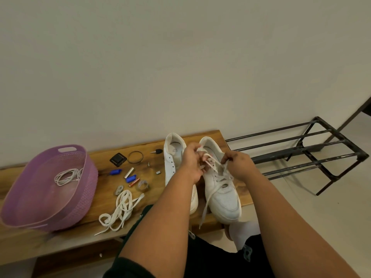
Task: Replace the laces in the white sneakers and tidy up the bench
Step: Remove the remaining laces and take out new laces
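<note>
both hands up over the right-hand sneaker (221,187): left hand (191,164) curled, pinching a strand of the lace (212,177) near the tongue, right hand (239,164) curled too, pinching the lace at the upper eyelets. lace is threaded across several eyelet rows, one loose end trails down past the toe and over the front edge of the wooden surface (60,235). second sneaker (173,157) stands just beside it on the left, partly hidden by the left forearm, no lace seen in its visible eyelets. loose pile of white laces (120,211) lies left of the shoes near the front edge. small clutter between pile and wall: black square item (118,159), twisted ring (135,156), black key (157,151), two blue caps (116,172), silver cylinder (129,172), orange battery (134,182), tape roll (143,185). purple basket (84,189) at far left, coiled white cord (67,176) inside. black metal rack (301,151) on the floor right of the surface.
</note>
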